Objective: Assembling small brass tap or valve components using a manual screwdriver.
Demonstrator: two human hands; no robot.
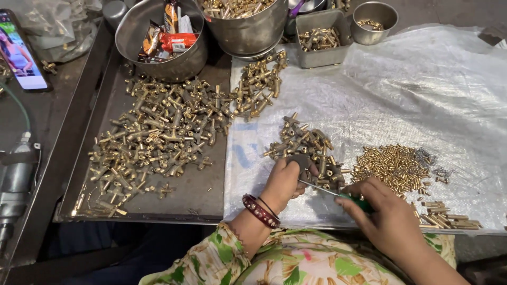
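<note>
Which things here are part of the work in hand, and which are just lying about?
In hand:
left hand holding a brass fitting
right hand with green-handled screwdriver
small brass pins
pile of brass fittings

Lying about:
phone
bowl of snack packets
power tool

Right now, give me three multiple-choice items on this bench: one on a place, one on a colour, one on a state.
1. Where does the biggest heap of brass fittings lie?
A. on the dark metal tray
B. inside the square tin
C. on the phone

2. What colour is the handle of the screwdriver in the right hand?
A. red
B. green
C. yellow

3. What is the left hand doing?
A. lying flat and empty
B. gripping a fitting
C. resting in a bowl

Answers: 1 A, the heap spreads over the tray left of the white sheet. 2 B, green shows by the fingers. 3 B, fingers are closed on a piece at the screwdriver's tip.
</note>
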